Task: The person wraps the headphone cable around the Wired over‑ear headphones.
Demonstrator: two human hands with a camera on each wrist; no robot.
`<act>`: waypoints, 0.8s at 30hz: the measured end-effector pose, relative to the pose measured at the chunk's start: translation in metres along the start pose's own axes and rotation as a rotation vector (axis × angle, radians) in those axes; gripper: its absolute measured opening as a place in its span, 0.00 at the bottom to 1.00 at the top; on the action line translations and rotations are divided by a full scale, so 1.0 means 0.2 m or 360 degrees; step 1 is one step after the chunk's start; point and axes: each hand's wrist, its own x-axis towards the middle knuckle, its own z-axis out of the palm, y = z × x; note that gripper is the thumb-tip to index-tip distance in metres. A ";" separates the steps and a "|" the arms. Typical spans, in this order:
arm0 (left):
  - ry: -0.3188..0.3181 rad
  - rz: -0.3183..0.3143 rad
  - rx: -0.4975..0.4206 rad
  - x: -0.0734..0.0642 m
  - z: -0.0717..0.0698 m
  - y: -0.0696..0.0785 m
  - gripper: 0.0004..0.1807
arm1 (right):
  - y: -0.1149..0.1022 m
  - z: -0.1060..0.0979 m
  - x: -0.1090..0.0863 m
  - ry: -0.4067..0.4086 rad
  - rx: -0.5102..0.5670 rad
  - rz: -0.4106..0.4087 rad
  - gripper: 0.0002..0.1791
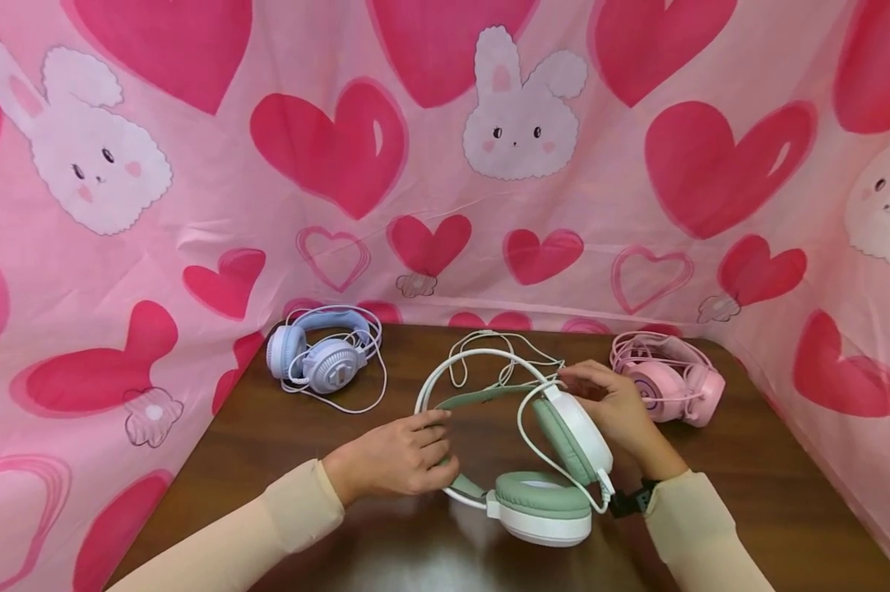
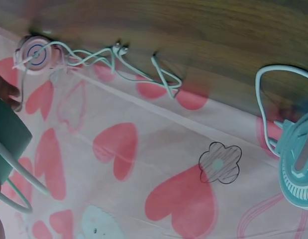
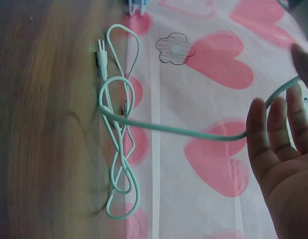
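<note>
Okay, green headset (image 1: 589, 436) up in hand over brown wood table (image 1: 267, 452)

Left hand (image 1: 396, 456) curled round headband (image 1: 482, 397), right hand (image 1: 618, 415) pinching cable (image 3: 183, 132). Pink heart-and-bunny cloth (image 1: 445, 193) behind. Blue headset (image 1: 334, 367) back left; its cup marking unreadable. Pink headset (image 1: 663, 392) back right.

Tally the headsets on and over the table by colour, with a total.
White-and-green headset: 1
Pale blue headset: 1
Pink headset: 1
Total: 3
</note>
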 end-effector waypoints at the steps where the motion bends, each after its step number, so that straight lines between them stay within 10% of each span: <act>1: 0.0013 0.0000 -0.0014 0.00 0.00 0.01 0.12 | 0.03 0.00 0.00 -0.0008 -0.0016 -0.0065 0.15; 5: 0.0046 -0.0002 -0.0048 0.01 0.00 0.03 0.11 | 0.12 -0.01 0.02 -0.0037 -0.0077 -0.0212 0.13; 16: 0.0217 0.0042 -0.0008 0.05 -0.09 0.04 0.13 | 0.17 0.03 0.09 0.0205 -0.0095 0.0126 0.10; 24: 0.0270 -0.0012 -0.0030 0.04 -0.05 0.06 0.12 | 0.25 0.10 0.09 0.0124 0.0134 0.0111 0.11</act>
